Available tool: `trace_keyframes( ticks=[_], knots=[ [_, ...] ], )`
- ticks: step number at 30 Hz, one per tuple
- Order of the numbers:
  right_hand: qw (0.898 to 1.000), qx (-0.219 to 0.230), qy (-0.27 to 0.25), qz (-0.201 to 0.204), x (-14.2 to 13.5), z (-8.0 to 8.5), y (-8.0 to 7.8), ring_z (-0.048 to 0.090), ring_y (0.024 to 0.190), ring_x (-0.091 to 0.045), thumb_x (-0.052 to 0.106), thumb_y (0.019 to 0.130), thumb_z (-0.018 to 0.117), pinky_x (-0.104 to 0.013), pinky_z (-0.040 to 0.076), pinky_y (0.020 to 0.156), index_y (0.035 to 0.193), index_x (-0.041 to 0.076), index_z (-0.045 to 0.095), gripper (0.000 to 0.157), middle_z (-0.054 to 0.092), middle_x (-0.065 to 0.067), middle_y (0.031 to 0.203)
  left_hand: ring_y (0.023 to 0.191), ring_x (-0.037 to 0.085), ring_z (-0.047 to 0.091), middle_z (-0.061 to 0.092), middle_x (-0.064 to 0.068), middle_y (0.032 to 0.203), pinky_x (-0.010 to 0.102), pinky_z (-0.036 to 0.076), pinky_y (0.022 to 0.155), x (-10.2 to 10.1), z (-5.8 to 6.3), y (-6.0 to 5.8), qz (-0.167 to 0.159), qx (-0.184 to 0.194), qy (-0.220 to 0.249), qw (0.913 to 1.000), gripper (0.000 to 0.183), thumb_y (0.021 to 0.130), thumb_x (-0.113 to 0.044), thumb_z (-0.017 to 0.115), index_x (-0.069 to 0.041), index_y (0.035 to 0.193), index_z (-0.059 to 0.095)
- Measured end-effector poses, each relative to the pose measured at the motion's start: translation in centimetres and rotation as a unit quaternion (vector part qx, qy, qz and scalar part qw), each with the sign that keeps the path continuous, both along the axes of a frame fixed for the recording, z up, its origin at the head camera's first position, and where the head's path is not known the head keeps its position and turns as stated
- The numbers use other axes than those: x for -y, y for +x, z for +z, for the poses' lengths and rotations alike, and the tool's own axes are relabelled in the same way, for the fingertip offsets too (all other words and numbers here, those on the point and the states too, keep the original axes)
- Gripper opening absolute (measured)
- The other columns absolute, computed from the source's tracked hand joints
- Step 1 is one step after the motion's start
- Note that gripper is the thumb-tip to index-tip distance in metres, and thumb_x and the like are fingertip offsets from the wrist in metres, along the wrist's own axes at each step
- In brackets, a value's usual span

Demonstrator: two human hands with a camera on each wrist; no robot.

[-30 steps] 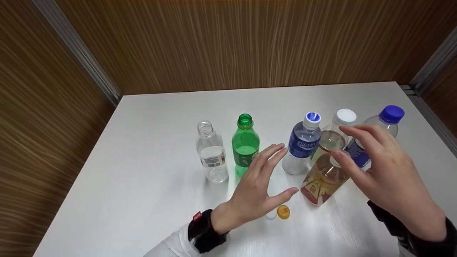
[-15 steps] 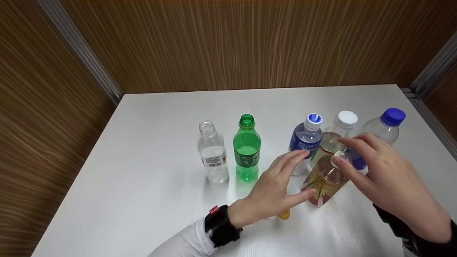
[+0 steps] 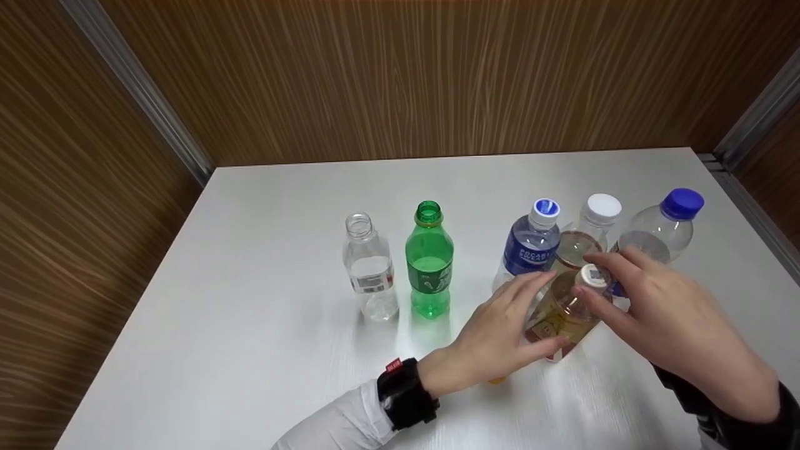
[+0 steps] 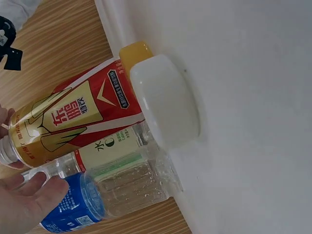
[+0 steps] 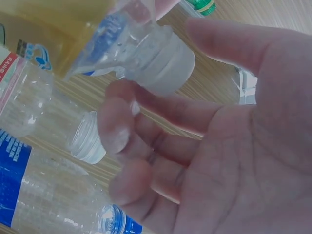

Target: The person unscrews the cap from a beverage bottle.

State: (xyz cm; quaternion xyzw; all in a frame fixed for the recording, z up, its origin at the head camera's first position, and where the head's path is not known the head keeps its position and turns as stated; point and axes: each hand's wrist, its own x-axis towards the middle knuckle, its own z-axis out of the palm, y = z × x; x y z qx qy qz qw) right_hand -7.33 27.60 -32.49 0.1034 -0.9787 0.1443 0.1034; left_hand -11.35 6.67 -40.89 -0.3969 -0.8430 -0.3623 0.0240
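A bottle of amber drink (image 3: 565, 309) with a white cap (image 3: 594, 275) stands between my hands. Its red and gold label (image 4: 73, 114) shows in the left wrist view. My left hand (image 3: 484, 344) is spread at the bottle's left side, fingers extended and thumb apart; contact is hard to tell. My right hand (image 3: 681, 325) hovers round the capped top, thumb on one side and forefinger on the other. In the right wrist view the thumb lies a little off the cap (image 5: 168, 63), and the fingers bend loosely past it.
A clear uncapped bottle (image 3: 370, 269) and a green uncapped one (image 3: 430, 265) stand left. Behind the amber drink are capped bottles: blue-labelled (image 3: 531, 247), white-capped (image 3: 600, 212) and blue-capped (image 3: 669, 225). A yellow cap (image 4: 135, 53) and a white cap (image 4: 165, 102) lie on the white table (image 3: 250, 281).
My left hand has moved right, from beside the green bottle to the amber drink's side. My right hand has shifted slightly left and down, its thumb and forefinger now round the cap.
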Motion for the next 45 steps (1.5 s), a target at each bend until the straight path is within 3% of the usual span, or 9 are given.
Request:
trace_keyframes(
  ticks=[3,7,11,17,22,33,39,45],
  knots=[
    [1.0,0.001,-0.008,-0.001,0.2,0.0,0.1,0.075,0.084,-0.039,0.028,0.096,0.077,-0.057,0.059,0.065,0.126,0.0,0.068,0.042,0.073,-0.024,0.111,0.15,0.016,0.049,0.047,0.007,0.162,0.027,0.044,0.122,-0.2,-0.2,-0.1,-0.004,0.008,-0.006,0.9999,0.081,0.099,-0.04,0.072,-0.013,0.163,0.032],
    [1.0,-0.027,-0.005,0.004,0.5,0.0,0.2,0.073,0.08,-0.035,0.024,0.092,0.08,-0.055,0.057,0.061,0.118,0.0,0.07,0.036,0.076,-0.019,0.102,0.149,0.015,0.05,0.047,0.005,0.162,0.026,0.045,0.121,-0.5,-0.2,-0.1,-0.005,0.018,-0.01,0.9998,0.08,0.1,-0.041,0.072,-0.015,0.163,0.031],
    [0.999,-0.053,-0.001,0.011,0.7,0.0,0.3,0.07,0.075,-0.028,0.024,0.089,0.083,-0.049,0.055,0.057,0.113,0.0,0.071,0.036,0.075,-0.014,0.093,0.149,0.014,0.05,0.047,0.004,0.162,0.025,0.045,0.12,-0.6,-0.2,0.0,-0.004,0.022,-0.008,0.9997,0.079,0.1,-0.041,0.071,-0.015,0.163,0.032],
    [0.997,-0.081,-0.009,0.014,0.8,-0.1,0.4,0.067,0.072,-0.022,0.021,0.086,0.085,-0.037,0.05,0.054,0.11,0.0,0.072,0.035,0.073,-0.009,0.086,0.148,0.016,0.051,0.049,0.006,0.16,0.025,0.043,0.122,-0.7,-0.2,0.0,0.0,-0.004,0.008,1.0,0.082,0.098,-0.04,0.074,-0.011,0.163,0.033],
    [0.996,-0.085,-0.02,0.014,1.2,0.1,0.4,0.067,0.071,-0.021,0.02,0.085,0.086,-0.031,0.05,0.053,0.11,-0.002,0.072,0.035,0.073,-0.009,0.085,0.146,0.015,0.053,0.05,0.006,0.159,0.026,0.045,0.121,-0.8,-0.2,0.2,0.002,0.001,0.031,0.9995,0.083,0.097,-0.037,0.075,-0.013,0.163,0.031],
    [0.987,-0.139,-0.073,0.026,2.3,0.3,0.9,0.066,0.072,-0.02,0.012,0.081,0.087,-0.024,0.054,0.06,0.109,0.002,0.075,0.032,0.076,-0.005,0.09,0.144,0.016,0.054,0.05,0.006,0.16,0.027,0.047,0.119,-0.7,0.0,0.5,0.017,0.036,0.083,0.9958,0.099,0.093,-0.04,0.08,-0.017,0.168,0.019],
    [0.982,-0.153,-0.104,0.027,3.1,0.4,1.1,0.06,0.073,-0.009,0.01,0.081,0.087,-0.005,0.044,0.066,0.107,0.005,0.075,0.029,0.074,-0.001,0.089,0.146,0.016,0.053,0.047,0.008,0.162,0.024,0.048,0.118,-0.3,0.2,0.5,0.019,0.045,0.113,0.9924,0.101,0.091,-0.038,0.083,-0.016,0.167,0.02],
    [0.975,-0.174,-0.125,0.051,4.2,0.7,1.0,0.054,0.076,-0.004,0.009,0.083,0.085,-0.006,0.04,0.067,0.107,0.005,0.073,0.026,0.07,0.001,0.086,0.143,0.017,0.057,0.049,0.011,0.159,0.023,0.048,0.117,0.5,0.1,0.4,0.011,0.063,0.14,0.9881,0.1,0.09,-0.032,0.084,-0.014,0.165,0.022]
  ],
)
